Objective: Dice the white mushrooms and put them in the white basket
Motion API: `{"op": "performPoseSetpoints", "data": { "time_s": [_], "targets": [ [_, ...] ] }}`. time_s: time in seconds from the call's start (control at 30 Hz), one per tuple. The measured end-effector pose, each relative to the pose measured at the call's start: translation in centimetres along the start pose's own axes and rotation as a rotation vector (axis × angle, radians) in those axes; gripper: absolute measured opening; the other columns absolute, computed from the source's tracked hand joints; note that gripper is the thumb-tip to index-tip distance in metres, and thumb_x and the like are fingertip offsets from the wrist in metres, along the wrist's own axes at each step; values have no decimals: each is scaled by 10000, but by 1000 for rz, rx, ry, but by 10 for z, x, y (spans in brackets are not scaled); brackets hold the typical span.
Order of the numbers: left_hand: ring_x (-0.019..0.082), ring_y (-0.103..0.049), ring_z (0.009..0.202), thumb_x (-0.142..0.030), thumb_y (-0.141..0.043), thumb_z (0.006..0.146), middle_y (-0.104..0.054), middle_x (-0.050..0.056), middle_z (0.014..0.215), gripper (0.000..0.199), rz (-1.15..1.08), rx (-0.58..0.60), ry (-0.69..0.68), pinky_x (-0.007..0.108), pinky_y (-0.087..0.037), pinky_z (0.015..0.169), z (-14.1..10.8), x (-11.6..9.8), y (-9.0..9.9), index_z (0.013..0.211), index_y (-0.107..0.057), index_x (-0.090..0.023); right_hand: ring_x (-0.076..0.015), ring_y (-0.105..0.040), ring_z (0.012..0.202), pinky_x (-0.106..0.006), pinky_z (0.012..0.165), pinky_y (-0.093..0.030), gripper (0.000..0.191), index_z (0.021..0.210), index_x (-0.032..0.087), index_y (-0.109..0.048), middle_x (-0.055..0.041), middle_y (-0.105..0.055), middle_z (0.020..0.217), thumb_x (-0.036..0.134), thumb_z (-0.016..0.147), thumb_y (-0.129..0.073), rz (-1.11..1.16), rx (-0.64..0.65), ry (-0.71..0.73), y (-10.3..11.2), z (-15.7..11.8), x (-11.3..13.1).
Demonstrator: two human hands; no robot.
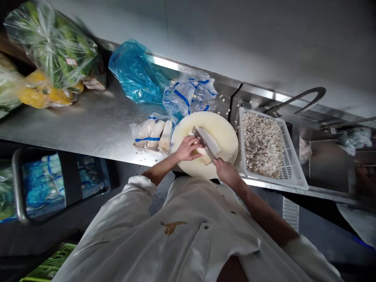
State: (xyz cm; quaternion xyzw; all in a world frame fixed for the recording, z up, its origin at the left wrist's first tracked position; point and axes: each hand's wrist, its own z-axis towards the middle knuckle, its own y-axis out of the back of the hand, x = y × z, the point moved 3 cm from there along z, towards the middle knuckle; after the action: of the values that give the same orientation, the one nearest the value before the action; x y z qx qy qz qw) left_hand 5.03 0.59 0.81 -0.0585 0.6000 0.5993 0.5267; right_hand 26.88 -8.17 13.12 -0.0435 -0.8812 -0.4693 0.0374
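A round, pale cutting board (227, 131) lies in front of me on the steel counter. My right hand (227, 172) is closed around the handle of a cleaver (205, 144), whose blade runs up and leftward across the board. With bent fingers, my left hand (188, 149) presses on a king oyster mushroom (205, 155) on the near side of the blade, fingertips close to the steel. Beyond the blade lies a long, pale slab of mushroom (210, 140). Just left of the board, whole king oyster mushrooms (157, 131) rest in an opened plastic bag.
A white basket (296, 172) of diced mushroom (261, 145) stands right of the board, by a faucet (311, 100) and sink. Crumpled clear bags (190, 94) and a blue bag (136, 74) lie behind. Bagged green vegetables (58, 47) and yellow produce (44, 92) sit far left.
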Motion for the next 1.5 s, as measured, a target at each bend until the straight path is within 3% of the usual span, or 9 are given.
{"op": "performPoseSetpoints", "data": {
  "time_s": [0.17,0.33,0.47,0.73,0.87,0.97,1.27,1.37,1.5],
  "targets": [
    [344,-505,1382,-675,-761,871,-634,98,1367,506,27,-49,-35,547,-367,1236,-1,-1,2,1219,-749,-307,-266,-743,979,-301,806,-437,444,1306,151,-586,-168,-779,1081,426,1161,-268,8,48,-16,-15,26,15],
    [314,-518,1392,-669,-729,910,-625,103,1396,530,65,-87,-75,521,-395,1236,-6,-5,4,1260,-710,-272,-271,-750,971,-301,815,-447,443,1420,165,-498,-152,-785,1059,457,1155,-296,-33,-6,34,-13,14,10],
    [309,-529,1389,-658,-697,939,-627,116,1385,497,74,-94,-76,525,-408,1234,-9,-5,3,1233,-707,-258,-265,-759,958,-299,806,-451,415,1399,166,-547,-143,-794,1050,385,1159,-290,-68,13,21,-20,11,7],
    [316,-539,1377,-623,-639,988,-644,122,1354,461,102,-72,-52,520,-426,1202,-12,-5,4,1256,-715,-256,-238,-750,904,-281,736,-432,401,1298,186,-648,-131,-795,1034,393,1149,-338,-57,-133,112,8,-16,-8],
    [321,-543,1370,-623,-628,991,-637,129,1360,466,90,-68,-58,522,-432,1195,-12,-3,3,1263,-718,-255,-224,-741,830,-277,688,-402,435,1278,165,-654,-135,-792,977,412,1150,-321,-25,-193,160,12,-34,-10],
    [317,-549,1358,-625,-635,986,-636,128,1356,467,85,-80,-56,521,-437,1196,-11,-2,2,1255,-722,-253,-226,-740,823,-273,691,-398,436,1259,159,-659,-131,-789,955,412,1149,-322,-26,-169,175,10,-35,-10],
    [325,-539,1371,-629,-664,961,-633,121,1373,480,69,-76,-21,561,-406,1231,-13,7,-5,1270,-721,-267,-259,-747,969,-295,810,-447,445,1321,167,-634,-159,-789,1070,419,1153,-309,-83,41,-4,-17,20,15],
    [318,-555,1347,-632,-670,956,-641,123,1345,483,82,-105,-29,549,-418,1224,-11,7,-4,1251,-725,-254,-273,-743,1015,-306,830,-449,464,1348,174,-619,-171,-782,1147,440,1151,-294,-66,41,-8,-26,35,19],
    [317,-564,1324,-624,-667,963,-635,127,1344,477,102,-120,-36,546,-443,1194,-6,-1,1,1247,-721,-244,-270,-726,1080,-290,842,-435,435,1297,173,-636,-161,-776,1201,416,1155,-305,-29,15,44,-17,42,13]
  ]
}}
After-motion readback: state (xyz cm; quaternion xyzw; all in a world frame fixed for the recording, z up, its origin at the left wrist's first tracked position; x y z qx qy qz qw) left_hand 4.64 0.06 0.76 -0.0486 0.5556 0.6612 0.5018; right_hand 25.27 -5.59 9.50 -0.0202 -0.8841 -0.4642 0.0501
